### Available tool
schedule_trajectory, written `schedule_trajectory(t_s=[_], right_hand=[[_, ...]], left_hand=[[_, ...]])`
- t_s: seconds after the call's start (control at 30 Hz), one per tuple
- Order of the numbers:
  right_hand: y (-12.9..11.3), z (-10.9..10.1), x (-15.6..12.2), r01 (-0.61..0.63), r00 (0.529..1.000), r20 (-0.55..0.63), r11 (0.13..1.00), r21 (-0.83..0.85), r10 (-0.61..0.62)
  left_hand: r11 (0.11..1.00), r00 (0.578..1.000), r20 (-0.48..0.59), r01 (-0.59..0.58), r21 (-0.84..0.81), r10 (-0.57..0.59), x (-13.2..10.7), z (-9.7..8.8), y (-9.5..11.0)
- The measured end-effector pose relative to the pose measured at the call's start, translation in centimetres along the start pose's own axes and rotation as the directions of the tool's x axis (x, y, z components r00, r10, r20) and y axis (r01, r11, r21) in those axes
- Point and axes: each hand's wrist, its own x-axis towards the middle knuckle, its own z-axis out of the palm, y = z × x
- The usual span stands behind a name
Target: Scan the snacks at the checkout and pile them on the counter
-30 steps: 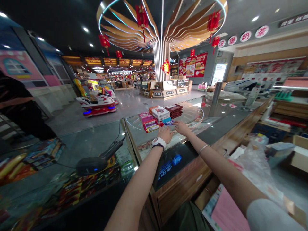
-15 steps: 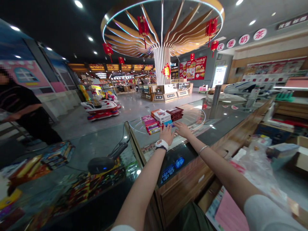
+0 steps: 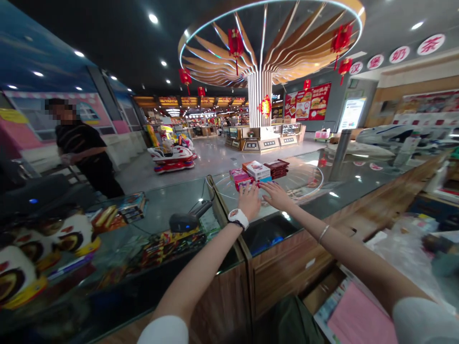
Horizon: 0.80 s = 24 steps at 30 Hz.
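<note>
Both my arms reach out over a glass counter point(image 3: 333, 191). My left hand point(image 3: 248, 201), with a white watch on its wrist, lies flat with fingers stretched against the near side of a pile of small flat boxes point(image 3: 256, 171). My right hand point(image 3: 274, 195) lies open next to it, fingers extended and touching the boxes' near edge. The pile holds pink boxes point(image 3: 238, 177) at left, an orange-and-white box point(image 3: 256, 168) in the middle and dark red ones point(image 3: 278, 167) at right.
A black handheld scanner point(image 3: 188, 220) with a cable rests on the counter to the left. A person in dark clothes point(image 3: 86, 155) stands beyond the counter at left. A metal cylinder point(image 3: 338, 155) stands at right. Goods fill the glass case point(image 3: 143, 248) below.
My view has swung left, so the counter and the person at left show more. Both hands stay flat at the box pile, pressed a little closer to it.
</note>
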Motion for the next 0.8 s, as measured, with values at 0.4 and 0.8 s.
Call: schedule_trajectory(t_s=[0.4, 0.8], right_hand=[[-14.2, -0.3, 1.6, 0.235, 0.972, -0.080, 0.941, 0.244, -0.222], [-26.9, 0.9, 1.6, 0.392, 0.909, -0.015, 0.843, 0.368, -0.416]], left_hand=[[0.964, 0.979, -0.084, 0.200, 0.174, -0.188, -12.3, -6.6, -7.1], [0.868, 0.909, -0.133, 0.417, 0.270, -0.396, -23.2, -10.5, -12.7]])
